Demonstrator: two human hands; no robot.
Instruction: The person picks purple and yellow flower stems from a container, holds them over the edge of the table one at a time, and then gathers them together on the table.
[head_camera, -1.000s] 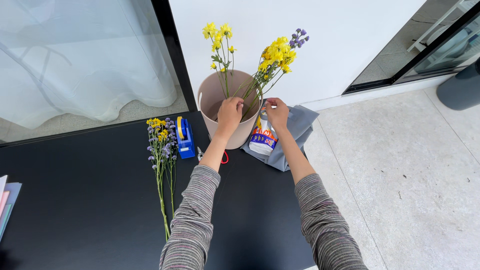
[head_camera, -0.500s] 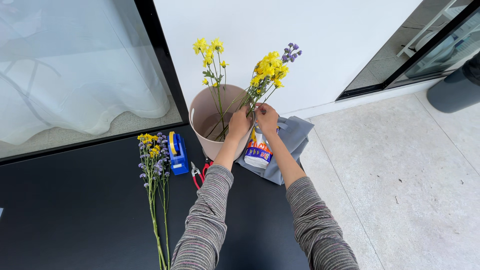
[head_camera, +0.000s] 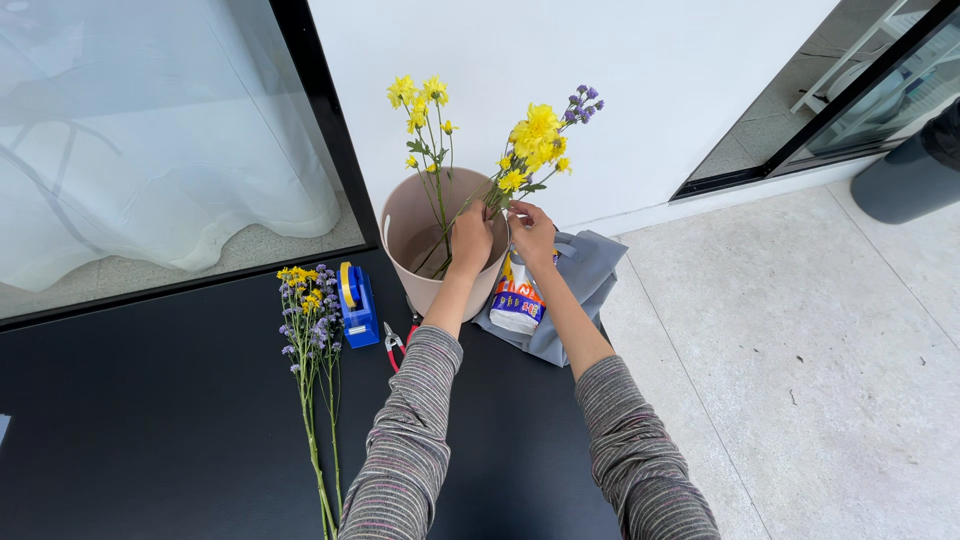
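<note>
A beige round pot (head_camera: 408, 222) stands at the back of a black table (head_camera: 150, 430). Yellow flowers (head_camera: 531, 135) and a purple sprig (head_camera: 583, 101) lean out of its right side, and a second yellow stem (head_camera: 420, 100) rises on the left. My left hand (head_camera: 470, 238) rests over the pot's right rim, fingers closed around the stems. My right hand (head_camera: 531, 230) is just beside it at the rim, pinching the same leaning stems.
A bunch of yellow and purple flowers (head_camera: 310, 330) lies on the table at left. Beside it are a blue tape dispenser (head_camera: 357, 303) and red-handled snips (head_camera: 396, 343). A grey cloth (head_camera: 585, 275) with a small printed packet (head_camera: 518, 300) lies right of the pot. Stone floor is at right.
The view has shifted a little. Both hands have stayed at the pot's rim and drawn closer together on the leaning stems.
</note>
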